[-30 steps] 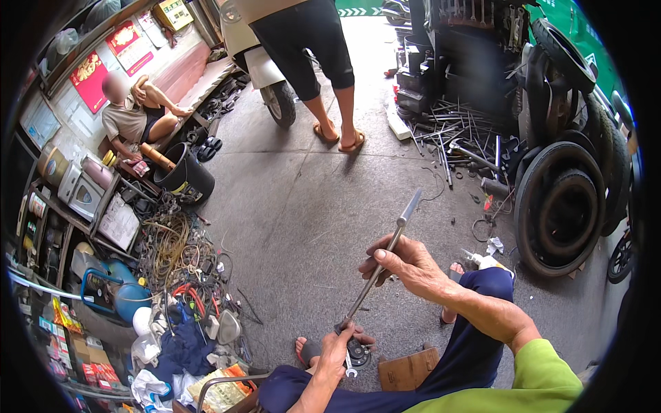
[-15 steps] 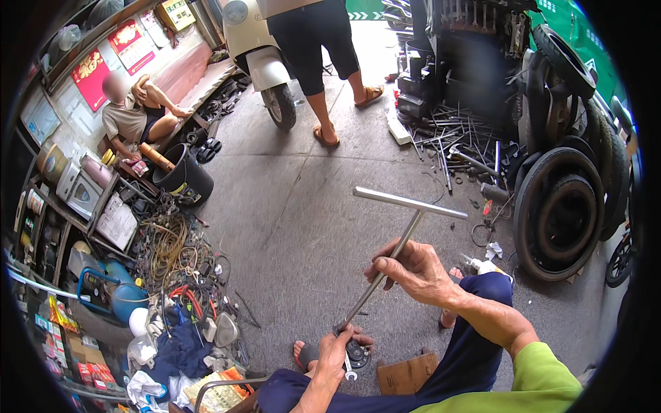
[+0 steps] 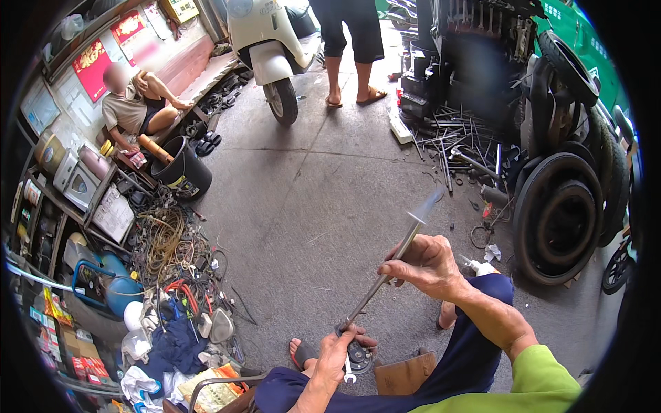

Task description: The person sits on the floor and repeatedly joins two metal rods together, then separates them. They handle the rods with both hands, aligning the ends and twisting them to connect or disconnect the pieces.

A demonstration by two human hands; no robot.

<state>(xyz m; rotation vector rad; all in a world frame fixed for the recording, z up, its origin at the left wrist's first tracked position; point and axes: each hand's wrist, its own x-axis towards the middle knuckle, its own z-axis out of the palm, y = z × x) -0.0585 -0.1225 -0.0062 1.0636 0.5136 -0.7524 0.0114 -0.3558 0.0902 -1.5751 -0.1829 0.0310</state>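
Note:
My right hand [image 3: 430, 267] pinches the shaft of a steel T-handle wrench [image 3: 366, 301] between thumb and fingers. Its crossbar [image 3: 427, 205] is smeared by motion and points away from me. At the shaft's lower end, my left hand [image 3: 334, 356] is closed, and the open jaw of a small open-end wrench [image 3: 350, 378] sticks out below it. A black round metal part [image 3: 359, 358] sits right beside those left fingers. The T-handle's tip is hidden by the left hand, so I cannot tell exactly how it meets the round part.
A brown wooden block [image 3: 405, 375] lies by my feet. Tyres [image 3: 559, 213] and loose metal rods [image 3: 461, 141] are at right. Tangled cables [image 3: 162, 237], a black bucket [image 3: 186, 175] and a seated person [image 3: 134, 103] are at left. Another person stands by a white scooter [image 3: 272, 62].
The T-handle wrench has turned about its shaft; its crossbar went from lying crosswise to pointing away. My right hand shifted slightly right. The standing person moved farther back and right.

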